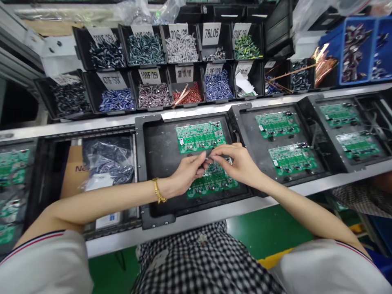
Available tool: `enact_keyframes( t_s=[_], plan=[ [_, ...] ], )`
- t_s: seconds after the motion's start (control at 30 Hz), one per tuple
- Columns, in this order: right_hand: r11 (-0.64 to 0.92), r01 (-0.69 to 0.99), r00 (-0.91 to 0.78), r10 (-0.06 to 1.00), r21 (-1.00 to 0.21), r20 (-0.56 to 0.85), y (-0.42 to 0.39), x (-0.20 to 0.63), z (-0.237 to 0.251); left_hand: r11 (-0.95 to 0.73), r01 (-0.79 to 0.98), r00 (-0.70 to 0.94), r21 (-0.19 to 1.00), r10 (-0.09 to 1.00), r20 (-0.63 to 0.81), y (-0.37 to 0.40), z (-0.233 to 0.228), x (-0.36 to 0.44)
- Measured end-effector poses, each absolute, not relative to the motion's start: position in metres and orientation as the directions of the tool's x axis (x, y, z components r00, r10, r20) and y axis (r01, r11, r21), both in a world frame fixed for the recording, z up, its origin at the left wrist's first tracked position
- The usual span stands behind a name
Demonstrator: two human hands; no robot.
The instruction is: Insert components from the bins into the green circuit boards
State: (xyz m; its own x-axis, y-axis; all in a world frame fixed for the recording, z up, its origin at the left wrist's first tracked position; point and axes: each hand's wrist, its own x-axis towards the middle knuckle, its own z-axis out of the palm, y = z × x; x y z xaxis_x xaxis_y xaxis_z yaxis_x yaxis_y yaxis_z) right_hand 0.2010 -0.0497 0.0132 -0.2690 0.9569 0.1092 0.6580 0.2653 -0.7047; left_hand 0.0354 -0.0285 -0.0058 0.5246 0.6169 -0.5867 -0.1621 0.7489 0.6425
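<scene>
Closest in: checkered lap, white sleeves either side, gold bracelet on the left wrist.

Then the near circuit board in the black tray, lying flat, long axis left to right across the tray. Both hands meeting right over its top edge. Left hand with fingertips pressed together, right hand likewise, apparently pinching one tiny part between them; too small to tell what exactly, or which way it points.

Looks like mid-insertion, part being sorted or lined up before going into the board. Next move probably calls for getting the leads over the right holes and pushing straight down.

Just beyond, second board in the same tray, same left-right orientation. More boards in trays to the right.

Farthest back: component bins, labelled, two rows.
</scene>
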Motion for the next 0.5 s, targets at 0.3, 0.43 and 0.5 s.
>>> enact_keyframes(
  t_s=[0.3,0.43,0.5],
  plan=[
    [0.371,0.909,-0.33,0.92,-0.192,0.214,-0.072,0.213,0.038,0.818,-0.32,0.525,0.478,0.573,-0.629,-0.038,0.018,0.039],
    [0.401,0.911,-0.399,0.916,-0.096,0.035,-0.068,0.223,0.025,0.859,-0.3,0.478,0.416,0.512,-0.713,-0.04,0.015,0.037],
    [0.428,0.9,-0.432,0.901,-0.083,-0.041,-0.064,0.225,0.013,0.89,-0.208,0.527,0.407,0.452,-0.72,-0.045,0.011,0.037]
  ],
)
